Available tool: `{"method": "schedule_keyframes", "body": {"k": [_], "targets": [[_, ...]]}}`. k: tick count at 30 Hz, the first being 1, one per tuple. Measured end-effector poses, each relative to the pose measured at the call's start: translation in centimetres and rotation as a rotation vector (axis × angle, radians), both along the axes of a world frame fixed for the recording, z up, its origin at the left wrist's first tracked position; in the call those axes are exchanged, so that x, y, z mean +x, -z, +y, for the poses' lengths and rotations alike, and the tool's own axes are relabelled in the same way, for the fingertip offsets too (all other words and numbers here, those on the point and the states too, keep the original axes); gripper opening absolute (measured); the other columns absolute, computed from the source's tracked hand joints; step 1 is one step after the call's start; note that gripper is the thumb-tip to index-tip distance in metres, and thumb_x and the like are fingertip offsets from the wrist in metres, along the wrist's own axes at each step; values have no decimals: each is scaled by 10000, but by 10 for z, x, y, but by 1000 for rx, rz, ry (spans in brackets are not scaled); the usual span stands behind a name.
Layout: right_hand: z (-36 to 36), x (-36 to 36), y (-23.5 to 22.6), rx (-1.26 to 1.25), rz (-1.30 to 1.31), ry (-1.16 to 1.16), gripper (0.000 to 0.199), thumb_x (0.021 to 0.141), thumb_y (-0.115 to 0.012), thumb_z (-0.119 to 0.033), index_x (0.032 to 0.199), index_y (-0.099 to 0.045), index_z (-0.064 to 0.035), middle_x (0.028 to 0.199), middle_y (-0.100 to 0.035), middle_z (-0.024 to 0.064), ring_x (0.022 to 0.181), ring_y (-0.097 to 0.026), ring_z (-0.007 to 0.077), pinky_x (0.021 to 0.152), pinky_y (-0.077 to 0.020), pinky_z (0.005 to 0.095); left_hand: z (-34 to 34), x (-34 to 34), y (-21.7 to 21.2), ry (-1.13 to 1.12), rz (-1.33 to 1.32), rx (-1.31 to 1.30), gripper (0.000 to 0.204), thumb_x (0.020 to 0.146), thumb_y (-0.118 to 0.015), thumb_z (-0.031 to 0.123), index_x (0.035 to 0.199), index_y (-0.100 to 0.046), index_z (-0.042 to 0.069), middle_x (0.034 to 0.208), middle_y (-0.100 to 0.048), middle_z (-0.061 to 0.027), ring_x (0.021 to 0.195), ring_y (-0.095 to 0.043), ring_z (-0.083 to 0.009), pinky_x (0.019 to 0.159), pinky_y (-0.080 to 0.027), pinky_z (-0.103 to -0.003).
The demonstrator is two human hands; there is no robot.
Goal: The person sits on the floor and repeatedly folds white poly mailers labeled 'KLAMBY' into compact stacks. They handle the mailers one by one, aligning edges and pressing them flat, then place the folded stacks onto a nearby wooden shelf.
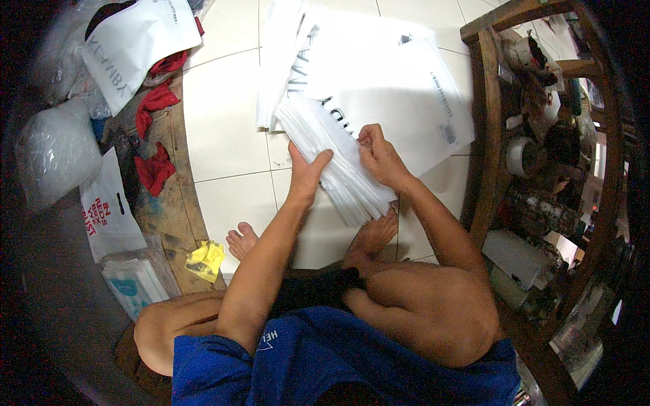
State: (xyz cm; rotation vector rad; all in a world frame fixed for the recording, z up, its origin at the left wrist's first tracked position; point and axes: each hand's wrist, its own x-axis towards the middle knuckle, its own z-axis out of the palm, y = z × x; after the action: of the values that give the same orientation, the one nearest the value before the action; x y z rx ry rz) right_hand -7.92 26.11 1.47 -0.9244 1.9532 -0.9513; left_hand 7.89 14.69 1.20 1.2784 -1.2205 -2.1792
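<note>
A person in a blue shirt (pixel 318 352) sits on a white tiled floor (pixel 223 122) with knees bent and bare feet (pixel 372 233) resting on the tiles. Just past the feet, both hands grip a thick stack of white plastic bags (pixel 332 159) that lies slanted across the middle of the floor, its near end touching the toes. The left hand (pixel 306 172) is clamped on the stack's left edge, thumb on top and fingers underneath. The right hand (pixel 379 157) pinches the top bag near the stack's right edge, fingertips pressed together on the plastic. Toward the floor's left edge runs a worn wooden plank (pixel 177 203), with a crumpled yellow cloth (pixel 205 259) at its near end and red cloths (pixel 154 166) strewn farther along. Left of the plank lie printed white bags (pixel 105 210) and a bulging clear plastic sack (pixel 54 152). Beyond the stack, larger flat white mailing bags (pixel 399 88) spread over the far tiles, partly under the stack's far end. Along the floor's right edge stands a wooden shelf (pixel 487 135) crowded with rolls of tape (pixel 518 155) and small clutter that is too dim to make out.
</note>
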Motion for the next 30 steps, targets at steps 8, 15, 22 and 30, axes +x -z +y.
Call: {"method": "schedule_keyframes", "body": {"k": [8,15,22,30], "targets": [[2,-7,-11,-60,-8,-287,251,845,-690,-201,1049,-670,-54,992,-642,89,895,-598,209,811,-474,330,-2,2,3,-1,-7,23,848,777,-700,165,1428,-173,29,1315,-430,-206,1208,-461,-297,1023,-402,-394],[-2,-13,-17,34,-68,-410,338,804,-745,-223,1088,-664,-57,1042,-629,87,999,-581,208,890,-450,321,-2,2,0,19,9,12,827,777,-687,148,1420,-186,16,1306,-441,-207,1195,-475,-296,1014,-411,-388],[0,-22,-12,102,-243,-456,415,783,-753,-200,1148,-631,-46,1123,-600,100,1079,-556,215,964,-420,318,-3,6,11,23,13,-14,789,776,-657,133,1409,-204,8,1305,-442,-204,1200,-465,-292,1031,-394,-389],[1,-12,-9,20,65,-566,507,753,-583,-47,1256,-520,-13,1188,-562,184,1133,-543,314,1010,-416,371,-4,5,8,30,9,-11,784,775,-652,133,1411,-208,15,1291,-453,-197,1178,-480,-287,1022,-401,-384]]}}
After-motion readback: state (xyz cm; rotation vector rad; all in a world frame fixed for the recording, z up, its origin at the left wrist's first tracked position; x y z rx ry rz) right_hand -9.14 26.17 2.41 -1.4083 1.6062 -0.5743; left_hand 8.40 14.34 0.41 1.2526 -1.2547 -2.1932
